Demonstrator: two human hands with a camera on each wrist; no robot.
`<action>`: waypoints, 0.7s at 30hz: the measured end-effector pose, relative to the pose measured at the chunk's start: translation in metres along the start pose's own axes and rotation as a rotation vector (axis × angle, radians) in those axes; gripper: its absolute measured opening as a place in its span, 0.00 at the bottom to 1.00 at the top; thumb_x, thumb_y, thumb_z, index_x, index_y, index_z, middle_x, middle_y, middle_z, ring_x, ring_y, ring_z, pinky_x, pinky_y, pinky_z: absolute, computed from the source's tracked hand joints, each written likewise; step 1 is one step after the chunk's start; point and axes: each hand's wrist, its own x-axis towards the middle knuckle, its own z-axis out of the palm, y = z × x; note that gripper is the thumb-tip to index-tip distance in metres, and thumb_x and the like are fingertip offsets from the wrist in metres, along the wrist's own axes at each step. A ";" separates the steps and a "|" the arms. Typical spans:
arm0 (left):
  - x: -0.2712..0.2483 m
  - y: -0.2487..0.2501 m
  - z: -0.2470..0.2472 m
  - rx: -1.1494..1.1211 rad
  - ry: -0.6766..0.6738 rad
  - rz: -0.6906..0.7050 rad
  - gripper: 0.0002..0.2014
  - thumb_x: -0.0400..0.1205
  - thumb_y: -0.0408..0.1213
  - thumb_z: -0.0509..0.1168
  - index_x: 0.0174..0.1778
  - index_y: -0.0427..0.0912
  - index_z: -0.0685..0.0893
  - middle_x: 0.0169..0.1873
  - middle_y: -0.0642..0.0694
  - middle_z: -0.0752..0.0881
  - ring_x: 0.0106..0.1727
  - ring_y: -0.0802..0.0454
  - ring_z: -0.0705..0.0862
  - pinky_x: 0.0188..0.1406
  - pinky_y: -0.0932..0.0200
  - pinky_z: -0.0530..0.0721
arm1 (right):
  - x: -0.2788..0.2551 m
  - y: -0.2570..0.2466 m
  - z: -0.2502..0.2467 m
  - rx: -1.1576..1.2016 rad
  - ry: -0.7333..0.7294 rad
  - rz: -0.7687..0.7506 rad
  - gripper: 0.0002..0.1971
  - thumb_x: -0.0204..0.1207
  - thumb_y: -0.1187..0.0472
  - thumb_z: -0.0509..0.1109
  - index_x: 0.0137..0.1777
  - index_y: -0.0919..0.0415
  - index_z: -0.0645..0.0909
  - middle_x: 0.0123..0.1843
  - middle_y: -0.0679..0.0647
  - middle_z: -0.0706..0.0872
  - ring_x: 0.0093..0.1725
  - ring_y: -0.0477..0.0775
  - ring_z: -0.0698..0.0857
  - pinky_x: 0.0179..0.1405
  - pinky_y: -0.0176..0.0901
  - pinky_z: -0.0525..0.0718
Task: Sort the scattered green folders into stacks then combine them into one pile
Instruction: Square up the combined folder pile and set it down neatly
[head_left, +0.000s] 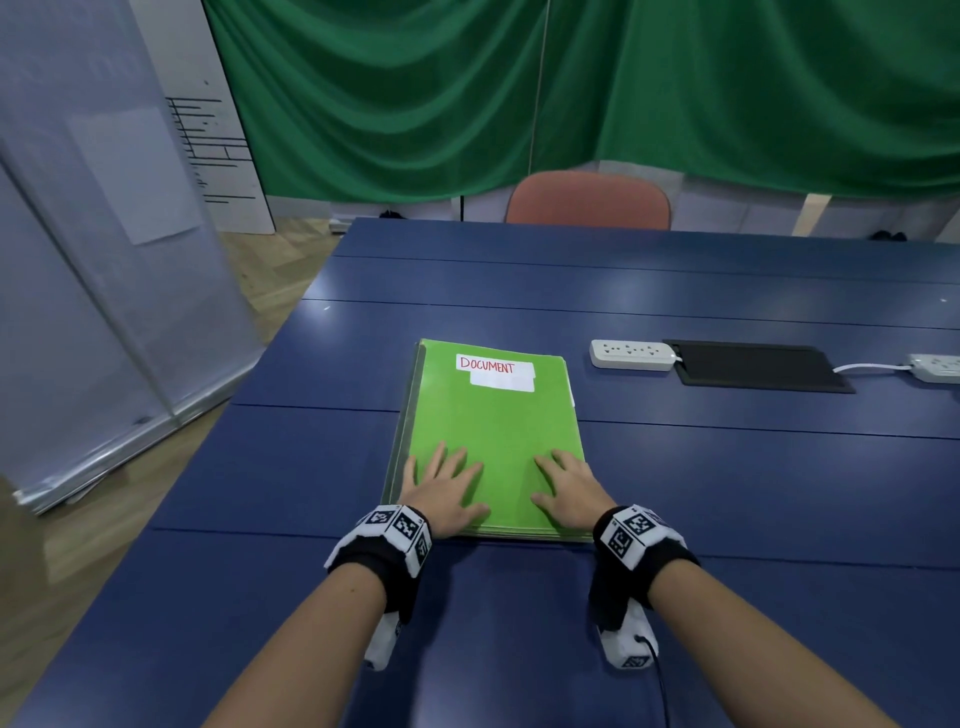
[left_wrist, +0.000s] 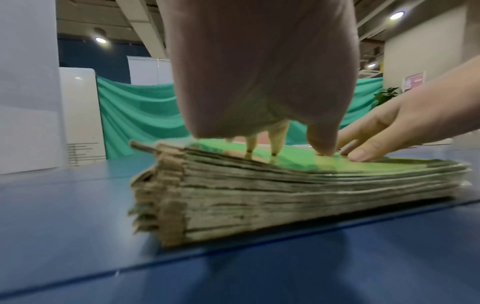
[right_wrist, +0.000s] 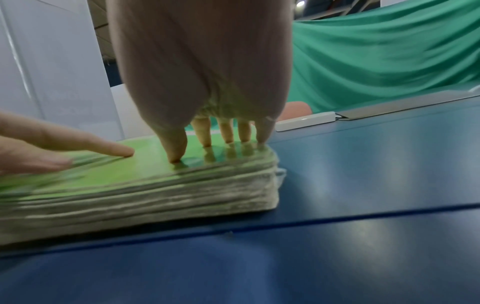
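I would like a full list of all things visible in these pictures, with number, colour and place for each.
folder pile: one stack of green folders, white label "DOCUMENT" on top, near middle of the table
table: one, dark blue, fills the foreground
power strips: two, white, right of the pile; the second at the right edge
mat: one, black, flat, between the strips
chair: one, orange-red, behind the far table edge
curtain: green, along the back
panels: translucent grey-white, at left
wristbands: two, black and white, on the wrists
left hand: flat on the pile's near left
right hand: flat on the pile's near right
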 end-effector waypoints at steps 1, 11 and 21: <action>0.000 0.000 0.003 0.015 -0.036 -0.001 0.35 0.81 0.60 0.52 0.82 0.56 0.45 0.82 0.51 0.38 0.83 0.47 0.35 0.76 0.33 0.32 | 0.000 0.000 0.002 -0.013 0.009 -0.004 0.32 0.82 0.50 0.59 0.83 0.56 0.53 0.84 0.58 0.51 0.83 0.60 0.51 0.81 0.49 0.51; 0.003 0.003 0.003 -0.015 -0.073 -0.042 0.36 0.80 0.56 0.58 0.81 0.58 0.47 0.83 0.52 0.40 0.83 0.48 0.38 0.77 0.34 0.34 | -0.004 -0.002 -0.005 -0.030 -0.036 0.000 0.32 0.82 0.50 0.58 0.83 0.57 0.52 0.85 0.58 0.49 0.83 0.59 0.49 0.81 0.49 0.51; 0.005 0.030 -0.057 -0.035 -0.143 -0.084 0.30 0.82 0.45 0.61 0.79 0.39 0.62 0.77 0.40 0.68 0.76 0.43 0.70 0.74 0.50 0.69 | -0.007 -0.001 -0.049 -0.114 -0.226 0.022 0.29 0.82 0.50 0.60 0.79 0.64 0.63 0.79 0.62 0.68 0.76 0.60 0.70 0.74 0.49 0.70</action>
